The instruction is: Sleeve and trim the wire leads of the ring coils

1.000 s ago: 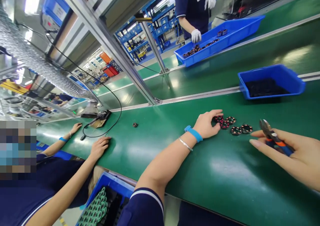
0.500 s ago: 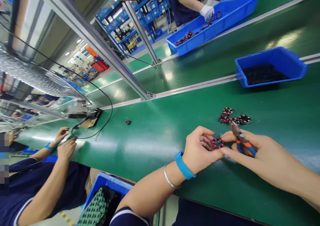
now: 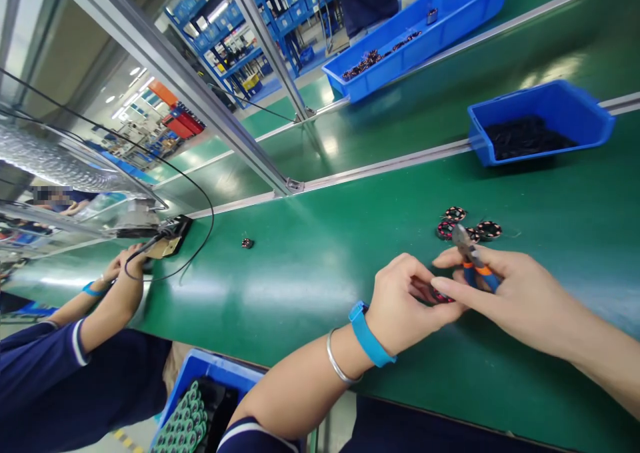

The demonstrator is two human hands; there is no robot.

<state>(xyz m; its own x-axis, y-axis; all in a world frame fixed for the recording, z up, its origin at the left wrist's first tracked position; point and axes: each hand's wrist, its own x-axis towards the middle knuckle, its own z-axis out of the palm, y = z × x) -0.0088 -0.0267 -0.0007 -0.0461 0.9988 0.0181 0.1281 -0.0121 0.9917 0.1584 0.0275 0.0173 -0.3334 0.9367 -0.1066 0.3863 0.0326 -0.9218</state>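
Between the fingertips of my left hand (image 3: 407,299) is a small ring-shaped motor coil (image 3: 441,295), black with red windings and partly covered by fingers. My right hand (image 3: 505,279) holds blue-and-orange cutting pliers (image 3: 473,258) against its palm, jaws pointing up and away. The right thumb and forefinger reach to my left fingers at the coil. Just beyond the pliers lie several similar coils (image 3: 489,229) on the green table, one of them with red windings (image 3: 445,230).
A blue bin (image 3: 543,123) of black parts stands at the back right. Beyond it is a long blue tray (image 3: 420,36) of coils. One lone coil (image 3: 247,243) lies left of centre. At left, a co-worker's hands (image 3: 127,266) are near a corded device (image 3: 170,239).
My fingers have closed over the coil, which is now more hidden, and my right thumb has come onto it. The far co-worker's gloved hand has left the long tray.
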